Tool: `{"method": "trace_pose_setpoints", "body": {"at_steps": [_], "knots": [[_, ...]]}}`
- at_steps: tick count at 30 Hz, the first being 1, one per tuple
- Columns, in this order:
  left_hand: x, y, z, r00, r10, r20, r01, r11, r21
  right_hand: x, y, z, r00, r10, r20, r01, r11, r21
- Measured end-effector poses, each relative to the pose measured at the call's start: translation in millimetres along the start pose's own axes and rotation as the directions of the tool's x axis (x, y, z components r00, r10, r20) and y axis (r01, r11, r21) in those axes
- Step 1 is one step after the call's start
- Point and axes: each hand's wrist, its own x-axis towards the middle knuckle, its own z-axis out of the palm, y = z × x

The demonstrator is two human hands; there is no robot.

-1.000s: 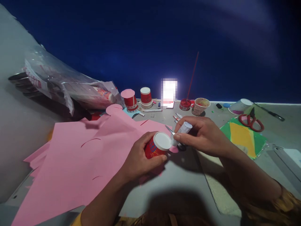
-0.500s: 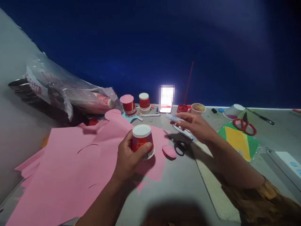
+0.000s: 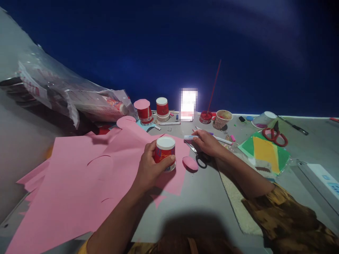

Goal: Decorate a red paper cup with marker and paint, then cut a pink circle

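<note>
My left hand is wrapped around an upside-down red paper cup with a white base. It is held over the edge of the pink paper. To its right, my right hand has its fingers closed on a white marker, low over the table. Another white marker pokes out beyond that hand. Black-handled scissors lie just below my right hand, their grips partly covered. A pink paper oval lies between the cup and the scissors.
Two more red cups stand at the back, one topped with a pink disc. A glowing phone, a red pot with a stick and a stained cup line the wall. Red-handled scissors lie on green-yellow sheets.
My right hand has lowered the marker toward the table, beside the scissors. My left hand and the cup have shifted slightly right and up in view.
</note>
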Motion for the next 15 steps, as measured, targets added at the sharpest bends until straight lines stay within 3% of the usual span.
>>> {"method": "trace_pose_setpoints", "body": {"at_steps": [5, 10, 15], "knots": [[0.9, -3.4, 7.7, 0.996, -0.019, 0.087, 0.019, 1.000, 0.008, 3.9, 7.2, 5.0, 1.000, 0.009, -0.021, -0.009, 0.999, 0.034], [1.8, -6.2, 8.3, 0.997, -0.041, 0.058, 0.036, 0.996, 0.084, 2.9, 5.3, 5.8, 0.998, 0.047, -0.038, -0.045, 0.997, 0.056], [1.8, -5.6, 8.5, 0.988, -0.083, 0.127, 0.065, 0.987, 0.144, -0.3, -3.3, 4.0, 0.996, 0.074, -0.052, -0.073, 0.997, 0.033]]}}
